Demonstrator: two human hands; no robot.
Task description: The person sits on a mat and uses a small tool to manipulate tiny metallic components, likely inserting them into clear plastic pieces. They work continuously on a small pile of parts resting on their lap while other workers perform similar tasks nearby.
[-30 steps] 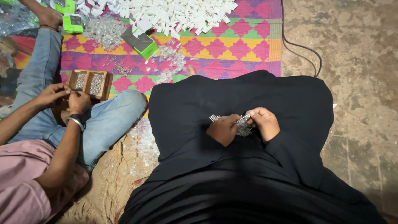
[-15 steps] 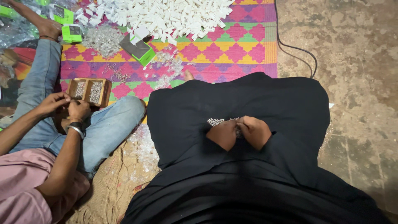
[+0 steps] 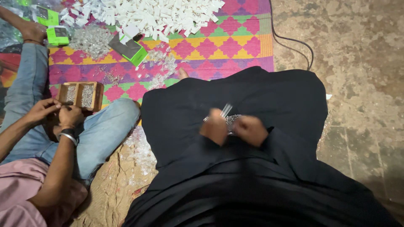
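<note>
Head view: over a black-robed lap, the left hand and right hand together pinch a blurred cluster of thin metal pins; a co-worker's wooden tray sits well apart.

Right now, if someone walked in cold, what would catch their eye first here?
Probably the heap of small white plastic pieces along the top of the bright pink, yellow and green patterned mat. Next, mid-frame, the left hand and right hand work a bunch of thin metal pins over a black-robed lap. On the left, a seated co-worker holds a small wooden tray.
</note>
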